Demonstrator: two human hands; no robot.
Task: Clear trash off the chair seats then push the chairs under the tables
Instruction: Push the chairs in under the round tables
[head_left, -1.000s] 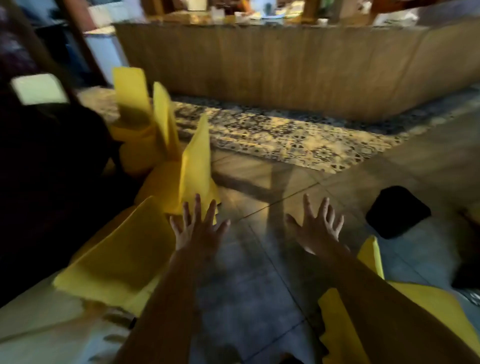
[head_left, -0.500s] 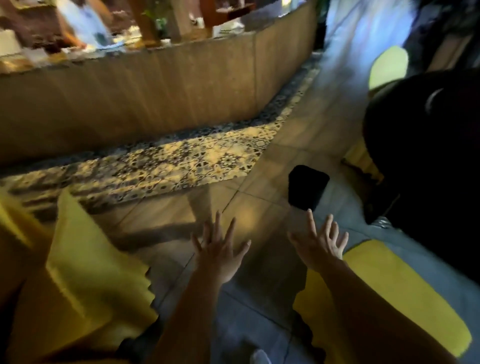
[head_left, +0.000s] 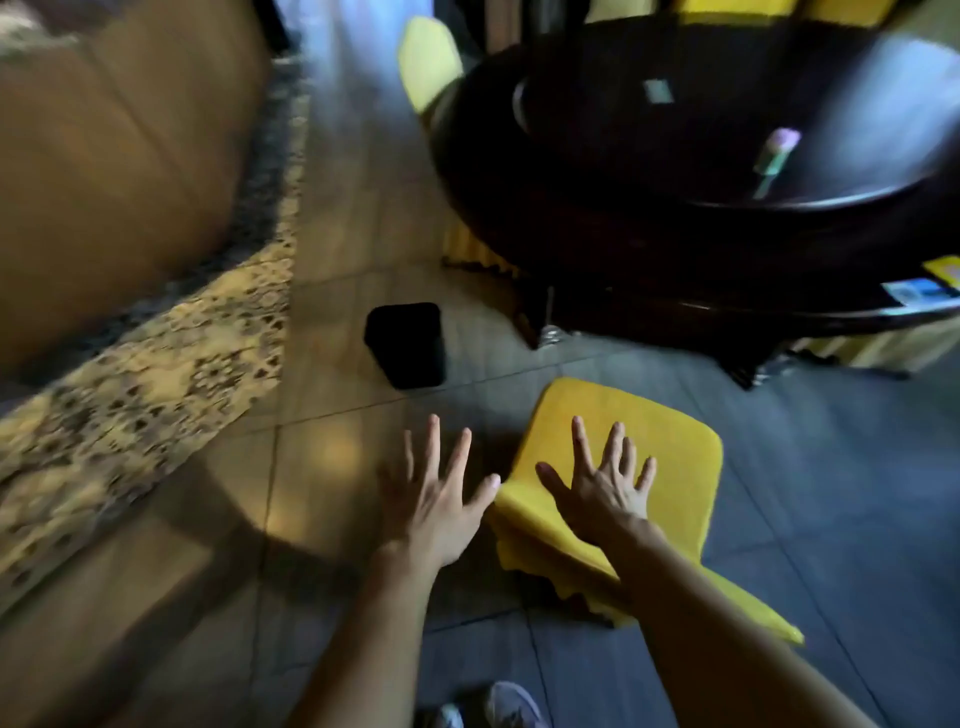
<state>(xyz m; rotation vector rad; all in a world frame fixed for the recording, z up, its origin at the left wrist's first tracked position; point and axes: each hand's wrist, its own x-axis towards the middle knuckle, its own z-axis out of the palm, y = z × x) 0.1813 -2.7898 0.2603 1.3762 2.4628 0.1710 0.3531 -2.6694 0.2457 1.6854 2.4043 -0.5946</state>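
A chair with a yellow cover (head_left: 670, 457) stands on the floor in front of me, apart from the dark round table (head_left: 675, 171) at the upper right. No trash shows on its visible seat. My right hand (head_left: 602, 483) is spread with straight fingers over the seat; whether it touches the cover I cannot tell. My left hand (head_left: 436, 493) is spread too, held over the floor just left of the seat's edge, holding nothing. A second yellow chair (head_left: 428, 60) stands at the table's far left side.
A black bin (head_left: 408, 345) stands on the floor left of the table. A wooden counter (head_left: 119, 145) with a patterned tile strip (head_left: 150, 364) runs along the left. A pink flower (head_left: 776, 150) and cards (head_left: 919, 288) lie on the table. My shoes (head_left: 498, 709) show below.
The view has swung right: the yellow chairs on the left have left the frame, the round table has come into view. Both hands stay spread; the right one now lies over the chair seat.
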